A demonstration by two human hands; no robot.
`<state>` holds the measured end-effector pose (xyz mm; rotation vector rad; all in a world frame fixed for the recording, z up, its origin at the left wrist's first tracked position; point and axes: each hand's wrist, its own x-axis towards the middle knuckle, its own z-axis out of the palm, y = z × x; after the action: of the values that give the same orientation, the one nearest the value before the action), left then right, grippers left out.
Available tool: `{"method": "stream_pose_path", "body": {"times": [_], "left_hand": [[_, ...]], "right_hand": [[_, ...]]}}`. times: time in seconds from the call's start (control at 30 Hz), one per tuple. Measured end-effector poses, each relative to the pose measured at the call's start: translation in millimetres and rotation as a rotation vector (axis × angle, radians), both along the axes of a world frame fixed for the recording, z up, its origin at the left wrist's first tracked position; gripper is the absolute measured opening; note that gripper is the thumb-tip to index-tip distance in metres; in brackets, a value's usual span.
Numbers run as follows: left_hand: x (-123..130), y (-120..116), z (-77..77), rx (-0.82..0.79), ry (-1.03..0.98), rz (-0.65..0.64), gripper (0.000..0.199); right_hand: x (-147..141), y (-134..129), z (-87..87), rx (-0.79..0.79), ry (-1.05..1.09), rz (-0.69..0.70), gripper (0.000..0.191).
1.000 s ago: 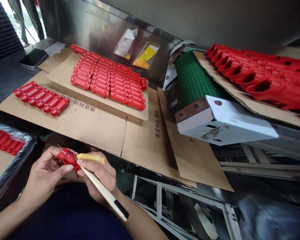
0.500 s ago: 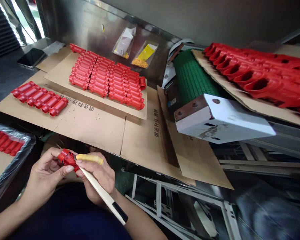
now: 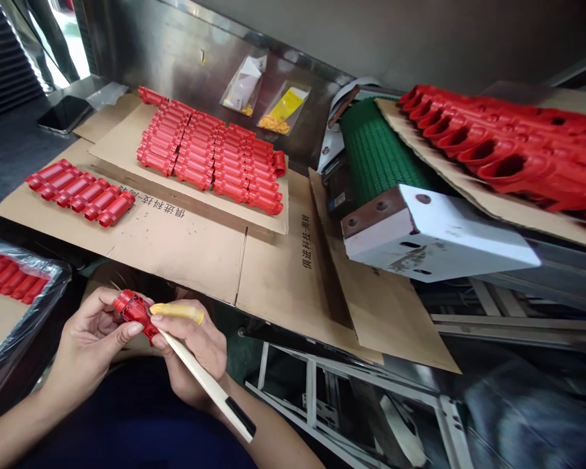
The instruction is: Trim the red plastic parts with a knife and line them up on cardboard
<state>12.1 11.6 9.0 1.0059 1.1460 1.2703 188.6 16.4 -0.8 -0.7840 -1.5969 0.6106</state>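
Held red part [image 3: 135, 309]: lower left of frame, off the near edge of the cardboard, up in both hands. Long axis slants upper left to lower right. Wide ringed collar end points upper left; narrower end points lower right, into the right fingertips.

Left hand [image 3: 90, 326]: clamped on the part, thumb on the near side, fingers wrapped at the collar end.

Right hand [image 3: 198, 345]: closed on pale-handled tool [image 3: 200, 374], fingertips also at the part's narrow end. Yellow finger cover [image 3: 178, 312] on one finger. Tool axis also runs upper left to lower right, black-banded butt end down right. Working tip not clear, hidden around the part and fingers.

Left of frame, on cardboard [image 3: 195, 251]: short row of red parts [image 3: 85, 194], side by side, axes tilted lower left to upper right.

Upper centre-left: block of red parts [image 3: 200, 150] in several columns on raised cardboard sheet [image 3: 114, 143]. Two clear bags with yellow bits behind it.

Upper left: black phone [image 3: 64, 114]. Left edge: plastic-lined box [image 3: 53, 286] with more red parts.

Right: green belt [image 3: 383, 153], white bracket [image 3: 449, 228], larger red parts [image 3: 522, 153] on cardboard at upper right, open ends facing lower left.
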Motion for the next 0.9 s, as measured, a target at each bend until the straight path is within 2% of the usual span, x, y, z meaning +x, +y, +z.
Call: {"method": "stream_pose_path", "body": {"times": [0.47, 0.67, 0.77, 0.83, 0.9], "left_hand": [[2.2, -1.1, 2.1, 0.030, 0.085, 0.058, 0.016], [2.8, 1.0, -1.4, 0.006, 0.045, 0.049, 0.017], [0.5, 0.1, -5.2, -0.058, -0.086, 0.030, 0.027], [0.0, -1.4, -5.2, -0.125, -0.208, -0.011, 0.037], [0.9, -2.7, -1.8, -0.195, -0.286, -0.034, 0.041]], "right_hand": [[4.6, 0.1, 0.8, -0.050, -0.083, -0.014, 0.017], [6.9, 5.0, 0.8, 0.018, -0.115, 0.074, 0.021], [11.7, 6.4, 0.3, -0.179, 0.146, 0.120, 0.014], [18.4, 9.4, 1.5, -0.343, 0.353, 0.210, 0.021], [26.5, 14.0, 4.6, -0.458, 0.448, 0.301, 0.029]]}}
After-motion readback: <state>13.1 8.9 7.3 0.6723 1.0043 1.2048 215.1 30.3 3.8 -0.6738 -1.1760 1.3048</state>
